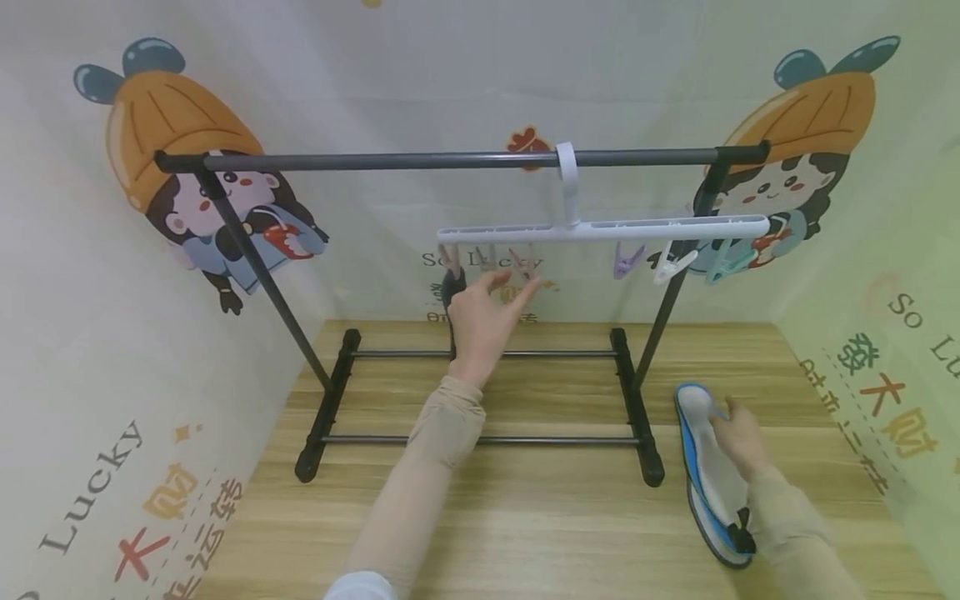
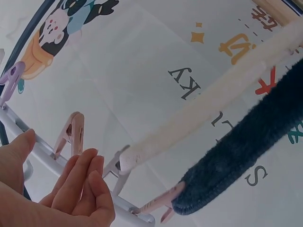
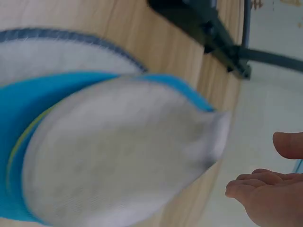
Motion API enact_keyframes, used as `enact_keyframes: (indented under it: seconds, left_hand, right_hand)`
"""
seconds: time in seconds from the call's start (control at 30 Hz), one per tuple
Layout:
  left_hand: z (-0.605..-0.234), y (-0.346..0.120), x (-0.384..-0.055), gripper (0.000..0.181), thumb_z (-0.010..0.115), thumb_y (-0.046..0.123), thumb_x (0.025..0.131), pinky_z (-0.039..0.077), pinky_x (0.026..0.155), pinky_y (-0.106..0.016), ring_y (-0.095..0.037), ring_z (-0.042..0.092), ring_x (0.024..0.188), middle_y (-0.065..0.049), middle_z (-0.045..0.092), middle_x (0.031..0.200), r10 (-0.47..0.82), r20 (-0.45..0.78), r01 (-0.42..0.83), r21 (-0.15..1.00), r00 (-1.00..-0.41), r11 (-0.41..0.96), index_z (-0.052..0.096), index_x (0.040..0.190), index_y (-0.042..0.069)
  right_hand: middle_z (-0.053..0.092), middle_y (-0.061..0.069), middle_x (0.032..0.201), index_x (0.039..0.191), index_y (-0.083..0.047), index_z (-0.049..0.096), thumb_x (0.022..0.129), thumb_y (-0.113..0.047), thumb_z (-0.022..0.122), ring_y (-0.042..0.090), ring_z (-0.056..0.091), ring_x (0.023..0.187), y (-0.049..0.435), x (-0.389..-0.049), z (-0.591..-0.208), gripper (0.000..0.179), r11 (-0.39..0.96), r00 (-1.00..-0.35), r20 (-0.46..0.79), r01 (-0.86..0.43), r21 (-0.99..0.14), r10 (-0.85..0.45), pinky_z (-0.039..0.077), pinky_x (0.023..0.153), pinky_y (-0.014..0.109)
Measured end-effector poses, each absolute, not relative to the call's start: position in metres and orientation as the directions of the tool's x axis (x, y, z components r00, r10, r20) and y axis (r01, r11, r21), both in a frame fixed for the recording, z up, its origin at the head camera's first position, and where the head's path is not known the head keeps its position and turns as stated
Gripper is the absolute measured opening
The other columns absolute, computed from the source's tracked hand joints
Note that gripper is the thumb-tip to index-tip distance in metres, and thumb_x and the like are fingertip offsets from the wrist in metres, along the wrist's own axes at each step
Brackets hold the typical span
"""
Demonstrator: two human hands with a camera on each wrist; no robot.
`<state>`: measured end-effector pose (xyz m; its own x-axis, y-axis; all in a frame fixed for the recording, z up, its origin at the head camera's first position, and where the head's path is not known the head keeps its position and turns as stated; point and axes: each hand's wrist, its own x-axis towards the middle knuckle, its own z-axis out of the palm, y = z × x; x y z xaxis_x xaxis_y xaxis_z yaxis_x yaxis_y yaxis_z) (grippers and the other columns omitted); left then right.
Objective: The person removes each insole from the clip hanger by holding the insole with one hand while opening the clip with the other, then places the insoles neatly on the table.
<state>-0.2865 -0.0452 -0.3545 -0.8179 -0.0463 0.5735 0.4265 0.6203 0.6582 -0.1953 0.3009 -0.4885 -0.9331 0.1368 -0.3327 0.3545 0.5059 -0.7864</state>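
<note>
My left hand [image 1: 480, 321] is raised at the underside of a white clip hanger [image 1: 600, 229], its thumb and fingers apart with nothing between them. Beside it in the left wrist view are an unoccupied pink clip [image 2: 71, 135], a grey clip [image 2: 116, 170] holding a cream insole [image 2: 213, 101], and another pink clip [image 2: 161, 198] holding a dark blue fuzzy insole [image 2: 236, 146]. My right hand [image 1: 738, 437] is beside a blue-edged, whitish insole [image 1: 708, 450] lying on others. In the right wrist view, a gap separates the loosely extended fingers [image 3: 258, 184] from its blurred tip.
The hanger hooks over the top bar [image 1: 360, 162] of a black metal rack [image 1: 648, 442]. Purple [image 1: 626, 262], white [image 1: 672, 265] and mint [image 1: 727, 262] clips hang on its right half. Wood-look flooring [image 1: 555, 508] lies below, with printed cloth walls [image 1: 390, 67] around.
</note>
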Motion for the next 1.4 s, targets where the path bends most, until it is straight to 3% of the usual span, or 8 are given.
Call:
enact_keyframes:
  seconds: [0.23,0.33,0.43,0.53,0.7,0.83,1.13,1.4]
  left_hand:
    - [-0.354,-0.056,-0.285,0.047,0.075,0.039,0.086,0.056,0.081,-0.040,-0.029,0.072,0.083,-0.016,0.074,0.106,-0.067,0.563,0.431,0.697,-0.824,0.573,0.070,0.113,0.001]
    - [-0.354,-0.060,-0.285,0.046,0.075,0.037,0.087,0.056,0.082,-0.040,-0.029,0.072,0.088,-0.017,0.074,0.107,-0.075,0.549,0.421,0.714,-0.833,0.559,0.069,0.115,0.001]
    - [-0.354,-0.063,-0.284,0.044,0.074,0.036,0.088,0.056,0.084,-0.041,-0.030,0.071,0.092,-0.016,0.074,0.108,-0.087,0.543,0.406,0.716,-0.835,0.569,0.069,0.115,0.002]
    - [-0.353,-0.064,-0.285,0.041,0.073,0.034,0.089,0.055,0.082,-0.041,-0.030,0.072,0.091,-0.015,0.074,0.110,-0.095,0.544,0.394,0.707,-0.834,0.587,0.069,0.115,0.002]
    - [-0.351,-0.067,-0.286,0.043,0.070,0.037,0.091,0.056,0.076,-0.037,-0.024,0.072,0.083,-0.014,0.074,0.112,-0.098,0.519,0.368,0.713,-0.849,0.597,0.068,0.117,0.003]
    - [-0.352,-0.071,-0.287,0.044,0.069,0.037,0.092,0.059,0.077,-0.034,-0.025,0.073,0.089,-0.015,0.072,0.115,-0.109,0.496,0.348,0.733,-0.862,0.585,0.067,0.119,0.002]
    - [-0.347,-0.078,-0.292,0.044,0.068,0.036,0.093,0.057,0.074,-0.038,-0.017,0.049,0.049,-0.018,0.073,0.113,-0.107,0.535,0.353,0.680,-0.838,0.643,0.068,0.118,0.001]
    - [-0.341,-0.077,-0.299,0.044,0.067,0.035,0.094,0.041,0.054,-0.025,-0.016,0.048,0.051,-0.015,0.073,0.083,-0.087,0.496,0.315,0.667,-0.864,0.675,0.068,0.119,-0.001]
  right_hand:
    - [0.016,0.044,0.151,0.151,0.013,-0.003,0.106,-0.019,0.031,0.058,0.024,0.140,0.265,-0.208,-0.474,0.064,0.591,-0.978,-0.195,0.200,-0.781,0.075,0.025,0.114,0.063]
    - [0.050,0.042,0.123,0.152,0.011,0.003,0.106,-0.019,0.032,0.039,0.066,0.086,0.248,-0.212,-0.466,0.063,0.631,-0.991,-0.122,0.129,-0.765,0.056,0.056,0.084,0.046]
    - [0.057,0.037,0.115,0.152,0.011,0.007,0.105,-0.017,0.036,0.029,0.057,0.061,0.229,-0.215,-0.459,0.061,0.652,-0.997,-0.055,0.071,-0.755,0.045,0.057,0.075,0.042]
    - [0.023,0.041,0.152,0.153,0.010,0.003,0.107,-0.019,0.037,0.050,0.060,0.101,0.213,-0.219,-0.451,0.064,0.631,-0.998,-0.054,0.062,-0.773,0.031,0.036,0.111,0.057]
    - [-0.008,0.038,0.157,0.151,0.013,-0.003,0.107,-0.019,0.037,0.057,0.020,0.141,0.190,-0.224,-0.447,0.068,0.606,-0.998,-0.022,0.058,-0.794,0.067,0.013,0.118,0.060]
    - [-0.010,0.038,0.156,0.150,0.015,0.000,0.106,-0.017,0.039,0.053,-0.005,0.146,0.169,-0.225,-0.444,0.067,0.600,-0.998,0.023,0.017,-0.800,0.059,0.005,0.118,0.061]
    - [-0.010,0.033,0.159,0.152,0.012,-0.001,0.106,-0.022,0.042,0.047,-0.009,0.149,0.122,-0.224,-0.426,0.071,0.607,-0.989,0.142,-0.143,-0.782,-0.049,0.001,0.119,0.059]
    - [-0.004,0.033,0.160,0.151,0.013,0.002,0.105,-0.021,0.046,0.045,-0.005,0.150,0.091,-0.236,-0.413,0.072,0.611,-0.970,0.214,-0.239,-0.755,-0.115,0.002,0.121,0.055]
